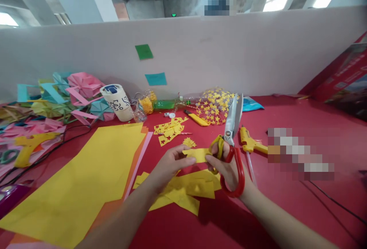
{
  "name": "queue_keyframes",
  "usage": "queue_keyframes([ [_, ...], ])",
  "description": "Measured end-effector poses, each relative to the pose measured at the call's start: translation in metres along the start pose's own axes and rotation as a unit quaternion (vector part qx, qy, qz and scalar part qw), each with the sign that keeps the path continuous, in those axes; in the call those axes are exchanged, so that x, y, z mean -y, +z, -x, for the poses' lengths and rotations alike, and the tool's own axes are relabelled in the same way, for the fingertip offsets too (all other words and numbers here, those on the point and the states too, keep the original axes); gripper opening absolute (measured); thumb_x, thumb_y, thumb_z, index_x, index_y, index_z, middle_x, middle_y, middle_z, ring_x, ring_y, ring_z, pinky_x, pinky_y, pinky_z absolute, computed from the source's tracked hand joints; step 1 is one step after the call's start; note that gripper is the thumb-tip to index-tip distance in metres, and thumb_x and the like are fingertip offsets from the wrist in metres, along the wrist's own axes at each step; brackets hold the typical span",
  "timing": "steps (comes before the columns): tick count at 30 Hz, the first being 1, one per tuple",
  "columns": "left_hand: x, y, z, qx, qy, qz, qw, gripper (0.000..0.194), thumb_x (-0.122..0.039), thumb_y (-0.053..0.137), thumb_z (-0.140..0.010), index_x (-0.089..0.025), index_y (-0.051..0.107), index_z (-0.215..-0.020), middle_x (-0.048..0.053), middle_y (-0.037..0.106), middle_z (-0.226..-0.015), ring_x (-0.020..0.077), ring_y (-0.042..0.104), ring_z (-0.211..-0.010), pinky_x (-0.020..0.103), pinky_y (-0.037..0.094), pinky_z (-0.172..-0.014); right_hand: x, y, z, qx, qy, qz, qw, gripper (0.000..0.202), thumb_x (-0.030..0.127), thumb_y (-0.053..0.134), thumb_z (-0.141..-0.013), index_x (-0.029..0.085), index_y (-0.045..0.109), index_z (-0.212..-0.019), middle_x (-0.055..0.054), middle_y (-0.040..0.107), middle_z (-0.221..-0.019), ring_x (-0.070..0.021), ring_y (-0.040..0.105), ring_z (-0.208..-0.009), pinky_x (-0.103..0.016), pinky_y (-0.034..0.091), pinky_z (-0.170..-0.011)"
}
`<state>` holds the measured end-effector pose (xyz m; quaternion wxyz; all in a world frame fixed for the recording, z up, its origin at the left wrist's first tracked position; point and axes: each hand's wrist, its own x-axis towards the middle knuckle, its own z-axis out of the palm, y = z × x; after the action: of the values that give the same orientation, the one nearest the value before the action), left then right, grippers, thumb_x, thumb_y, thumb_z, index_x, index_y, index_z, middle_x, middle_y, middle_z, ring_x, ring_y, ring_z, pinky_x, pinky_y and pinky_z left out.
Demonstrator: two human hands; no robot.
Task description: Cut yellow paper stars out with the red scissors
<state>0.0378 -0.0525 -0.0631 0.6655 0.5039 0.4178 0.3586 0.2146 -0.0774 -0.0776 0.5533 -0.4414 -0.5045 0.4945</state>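
Note:
A small yellow paper strip (198,155) is stretched between my two hands above the table. My left hand (171,162) pinches its left end between thumb and fingers. At the right end, the thumb and fingers of my right hand (229,167) close on the paper. The same hand carries scissors (233,121), blades pointing up and slightly parted, with a red loop around the hand and a yellow loop by the fingers. Under my hands lie several cut yellow paper pieces (183,193). Just beyond is a little pile of yellow paper stars (189,142).
Large yellow sheets (77,176) cover the left. Punched star scraps (170,128), a yellow cutter knife (198,118) and a star-covered bundle (216,105) lie ahead. Glue guns (250,142) rest on both sides; folded paper flowers and a white canister (117,102) stand back left.

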Motion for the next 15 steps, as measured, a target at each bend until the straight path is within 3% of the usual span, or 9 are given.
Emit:
queue_keyframes([
  [6,0.000,-0.008,0.003,-0.025,0.031,-0.016,0.999,0.016,-0.022,0.067,-0.071,-0.019,0.055,-0.082,-0.003,0.061,-0.061,0.0099,0.053,-0.061,0.023,0.039,-0.064,-0.011,0.006,0.002,-0.005,0.023,0.023,0.999,0.022,0.020,0.062,-0.076,0.023,0.040,-0.078,0.008,0.047,-0.062,-0.0110,0.049,-0.051,-0.024,0.039,-0.049],
  [11,-0.003,-0.013,0.007,0.029,0.008,-0.043,0.999,0.016,-0.029,0.060,-0.077,-0.020,0.055,-0.090,0.000,0.063,-0.059,0.0132,0.054,-0.062,0.024,0.037,-0.059,-0.008,0.005,0.004,0.000,0.026,0.086,0.996,0.020,0.023,0.063,-0.078,0.024,0.042,-0.077,0.006,0.047,-0.064,-0.0131,0.049,-0.054,-0.026,0.040,-0.052],
  [15,-0.004,-0.014,0.006,0.034,-0.002,-0.057,0.998,0.014,-0.028,0.058,-0.077,-0.020,0.055,-0.088,0.001,0.065,-0.059,0.0140,0.056,-0.059,0.024,0.035,-0.056,0.001,0.005,0.003,-0.020,0.037,0.101,0.994,0.021,0.026,0.064,-0.074,0.024,0.043,-0.075,0.006,0.048,-0.060,-0.0144,0.049,-0.053,-0.026,0.040,-0.051],
])
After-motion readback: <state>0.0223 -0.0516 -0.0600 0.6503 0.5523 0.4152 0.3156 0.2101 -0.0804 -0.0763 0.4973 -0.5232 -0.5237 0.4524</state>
